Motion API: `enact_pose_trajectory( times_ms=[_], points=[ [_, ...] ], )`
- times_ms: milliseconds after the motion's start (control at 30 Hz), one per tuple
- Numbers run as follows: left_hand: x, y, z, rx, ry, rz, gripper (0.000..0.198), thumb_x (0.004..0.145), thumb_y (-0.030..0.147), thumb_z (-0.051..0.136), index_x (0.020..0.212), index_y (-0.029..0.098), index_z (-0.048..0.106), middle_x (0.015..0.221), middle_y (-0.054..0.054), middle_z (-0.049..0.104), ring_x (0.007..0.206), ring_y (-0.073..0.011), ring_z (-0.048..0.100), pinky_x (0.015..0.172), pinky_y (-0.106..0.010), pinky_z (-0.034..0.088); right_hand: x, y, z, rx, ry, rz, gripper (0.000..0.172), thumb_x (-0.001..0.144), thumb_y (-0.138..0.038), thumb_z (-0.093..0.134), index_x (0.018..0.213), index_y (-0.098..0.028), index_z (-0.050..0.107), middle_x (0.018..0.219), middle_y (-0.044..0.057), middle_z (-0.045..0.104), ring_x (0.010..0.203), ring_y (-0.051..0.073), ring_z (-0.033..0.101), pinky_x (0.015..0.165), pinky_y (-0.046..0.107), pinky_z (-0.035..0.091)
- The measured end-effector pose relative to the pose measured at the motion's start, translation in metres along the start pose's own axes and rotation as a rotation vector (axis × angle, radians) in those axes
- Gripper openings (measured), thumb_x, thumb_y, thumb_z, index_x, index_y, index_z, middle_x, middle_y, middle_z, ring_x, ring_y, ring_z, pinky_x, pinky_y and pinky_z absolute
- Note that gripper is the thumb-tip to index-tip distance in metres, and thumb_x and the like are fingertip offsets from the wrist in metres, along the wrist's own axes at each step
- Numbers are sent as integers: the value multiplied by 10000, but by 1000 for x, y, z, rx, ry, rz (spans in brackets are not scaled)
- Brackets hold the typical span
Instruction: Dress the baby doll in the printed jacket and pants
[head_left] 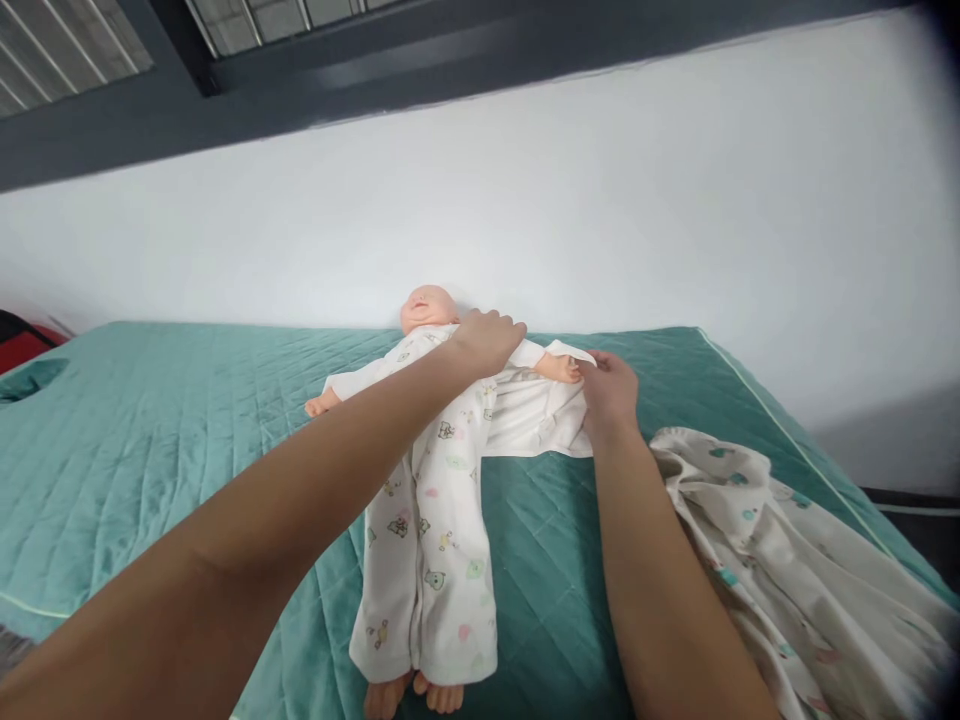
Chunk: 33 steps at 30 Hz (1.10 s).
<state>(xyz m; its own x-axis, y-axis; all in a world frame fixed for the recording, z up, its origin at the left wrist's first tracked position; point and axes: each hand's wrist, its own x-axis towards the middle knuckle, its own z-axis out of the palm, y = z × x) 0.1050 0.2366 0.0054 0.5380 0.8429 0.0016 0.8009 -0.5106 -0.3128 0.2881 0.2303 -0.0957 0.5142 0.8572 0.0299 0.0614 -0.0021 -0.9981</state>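
Note:
A baby doll [427,307] lies on its back, head towards the wall, dressed in white pants [454,540] printed with small bears. Its bare feet stick out at the near end. My left hand [489,340] reaches across the doll and rests at its shoulder on the right of the view, fingers curled; what they grip is partly hidden. A white top [534,415] is spread out beside the doll's body, under its outstretched arm. Next to the doll's small hand [559,367], my right hand [611,390] pinches the edge of the white cloth.
A green quilted cover [187,430] lies over the bed against a white wall [637,200]. On the right is a crumpled pale cloth [757,540] with a coloured print. A red and black item [26,343] shows at the far left edge.

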Motion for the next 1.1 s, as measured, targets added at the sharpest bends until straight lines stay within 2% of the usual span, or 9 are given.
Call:
enact_pose_trajectory(
  times_ms=[200, 300, 400, 500, 600, 667, 833, 967, 1100],
  points=[
    [8, 17, 10, -90, -42, 12, 381, 882, 184, 574, 1260, 135, 578, 1177, -160, 687, 1074, -310, 643, 839, -413, 483, 4, -9, -3, 476, -34, 173, 277, 622, -47, 488, 851, -197, 535, 894, 38, 704, 850, 165, 707, 819, 336, 598],
    [12, 29, 13, -149, -88, -18, 413, 887, 177, 559, 1297, 126, 558, 1261, -169, 664, 1148, -326, 623, 903, -448, 490, -5, -13, 2, 408, 111, 45, 265, 665, -47, 450, 864, -199, 536, 966, 42, 685, 979, 163, 685, 1006, 383, 532],
    [-2, 32, 7, -226, -75, -46, 377, 909, 199, 535, 1277, 132, 582, 1315, -166, 638, 1233, -336, 582, 980, -475, 474, -31, -19, 15, 215, 191, -254, 243, 784, -115, 471, 953, -198, 626, 1123, 55, 669, 1172, 183, 601, 1168, 408, 380],
    [-39, 19, 4, -387, 64, -114, 324, 928, 233, 513, 1224, 162, 624, 1285, -137, 659, 1216, -318, 602, 984, -460, 490, -68, -25, 37, -28, -52, -490, 267, 906, -275, 487, 1096, -214, 665, 1222, 76, 673, 1212, 225, 588, 1145, 453, 399],
    [-84, -8, 19, -621, 315, -382, 349, 973, 326, 472, 1266, 207, 617, 1319, -118, 667, 1238, -306, 605, 1019, -451, 486, -101, -28, 58, -33, -388, -448, 305, 950, -382, 520, 1182, -241, 659, 1298, 64, 671, 1248, 223, 587, 1139, 442, 415],
    [-106, -26, 39, -839, 433, -563, 381, 978, 372, 468, 1304, 225, 600, 1357, -104, 659, 1271, -295, 593, 1058, -443, 474, -114, -28, 66, -1, -495, -380, 315, 959, -422, 542, 1199, -255, 660, 1346, 48, 658, 1289, 219, 570, 1160, 437, 403],
    [-121, -47, 71, -1205, 477, -644, 365, 941, 449, 550, 1216, 225, 636, 1367, -87, 658, 1269, -275, 597, 1102, -413, 444, -118, -28, 70, -8, -530, -312, 371, 924, -455, 635, 1243, -266, 651, 1448, 43, 595, 1371, 230, 513, 1214, 454, 350],
    [-117, -46, 73, -1212, 501, -636, 317, 897, 453, 631, 1125, 233, 617, 1315, -78, 675, 1228, -259, 610, 1074, -420, 448, -111, -24, 67, -27, -574, -347, 402, 908, -470, 670, 1264, -284, 632, 1490, 35, 557, 1421, 232, 466, 1234, 463, 323],
    [-117, -43, 77, -1167, 630, -544, 197, 910, 416, 638, 931, 229, 581, 1314, -61, 662, 1263, -236, 578, 1052, -400, 463, -110, -20, 63, -102, -567, -435, 478, 917, -481, 663, 1354, -311, 571, 1505, 39, 537, 1431, 244, 453, 1227, 493, 329]
  ],
)
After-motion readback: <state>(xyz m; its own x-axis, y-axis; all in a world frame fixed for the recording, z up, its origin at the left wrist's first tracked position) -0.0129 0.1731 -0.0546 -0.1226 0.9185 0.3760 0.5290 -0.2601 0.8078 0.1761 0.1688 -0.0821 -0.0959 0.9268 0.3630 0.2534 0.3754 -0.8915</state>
